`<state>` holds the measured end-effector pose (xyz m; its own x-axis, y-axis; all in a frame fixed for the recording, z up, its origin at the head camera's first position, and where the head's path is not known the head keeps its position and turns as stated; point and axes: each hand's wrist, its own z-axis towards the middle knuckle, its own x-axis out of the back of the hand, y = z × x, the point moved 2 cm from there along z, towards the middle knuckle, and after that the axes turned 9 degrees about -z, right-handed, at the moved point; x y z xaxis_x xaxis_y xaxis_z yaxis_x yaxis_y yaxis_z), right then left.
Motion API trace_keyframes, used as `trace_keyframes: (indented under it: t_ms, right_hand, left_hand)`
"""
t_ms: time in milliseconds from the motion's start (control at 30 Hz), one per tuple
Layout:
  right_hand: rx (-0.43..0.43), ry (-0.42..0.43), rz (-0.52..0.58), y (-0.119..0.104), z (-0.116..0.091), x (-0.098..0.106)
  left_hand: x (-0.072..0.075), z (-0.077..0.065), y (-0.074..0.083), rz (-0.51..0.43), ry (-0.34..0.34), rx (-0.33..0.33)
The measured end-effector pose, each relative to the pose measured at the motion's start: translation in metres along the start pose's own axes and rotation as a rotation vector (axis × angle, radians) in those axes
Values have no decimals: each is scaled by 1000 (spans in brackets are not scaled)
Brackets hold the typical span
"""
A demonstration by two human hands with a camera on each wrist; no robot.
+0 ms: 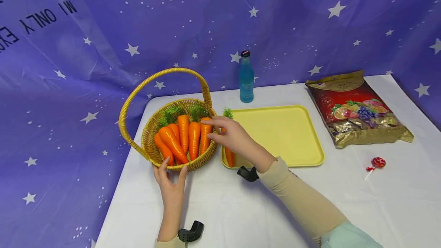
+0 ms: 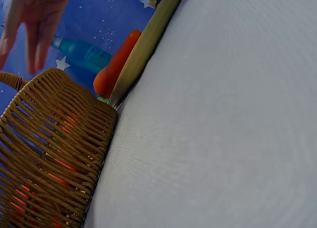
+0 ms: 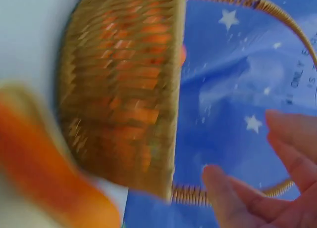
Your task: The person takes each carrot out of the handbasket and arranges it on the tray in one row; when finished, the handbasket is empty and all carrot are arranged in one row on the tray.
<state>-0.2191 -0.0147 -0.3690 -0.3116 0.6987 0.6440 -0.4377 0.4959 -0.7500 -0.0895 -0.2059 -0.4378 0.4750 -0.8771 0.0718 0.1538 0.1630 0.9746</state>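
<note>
A yellow wicker basket (image 1: 203, 160) with a tall arched handle holds several orange carrots (image 1: 184, 131), their green tops toward the back. My left hand (image 1: 170, 186) is at the basket's near side, its spread fingertips right at the rim; the left wrist view does not show it. My right hand (image 1: 230, 133) hovers by the basket's right rim, fingers extended and holding nothing. Under that hand, one carrot (image 1: 229, 159) lies along the left edge of the yellow tray (image 1: 275, 165), partly hidden by the hand. In the right wrist view, this carrot (image 3: 54, 173) looks blurred beside the basket.
Behind the tray stands a blue glass bottle (image 1: 246, 83). A red and gold candy bag (image 1: 358, 112) lies at the right, with a red lollipop (image 1: 378, 162) in front of it. A purple starry cloth (image 1: 213, 22) hangs behind the white table (image 1: 220, 209).
</note>
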Motion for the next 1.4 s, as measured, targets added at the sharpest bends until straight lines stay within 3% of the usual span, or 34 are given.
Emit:
trace_keyframes:
  t_ms: [100, 367, 600, 800, 1000, 1200, 1400]
  right_hand:
    - [30, -74, 87, -10, 17, -12]
    - [21, -245, 133, -18, 52, -61]
    - [-18, -298, 76, -20, 62, -86]
    - [2, -317, -17, -24, 69, -98]
    - [29, -374, -65, -28, 72, -108]
    - [144, -390, -170, -31, 74, -113]
    - [126, -372, -197, -29, 73, -113]
  left_hand:
    - [1, 0, 2, 6, 3, -7]
    - [0, 0, -1, 22, 1, -40]
    - [5, 4, -32, 66, 12, -21]
    - [7, 5, -38, 58, 18, -37]
    - [5, 4, -32, 49, 16, -27]
    - [-1, -1, -3, 33, 9, -46]
    - [-2, -1, 2, 31, 1, -35]
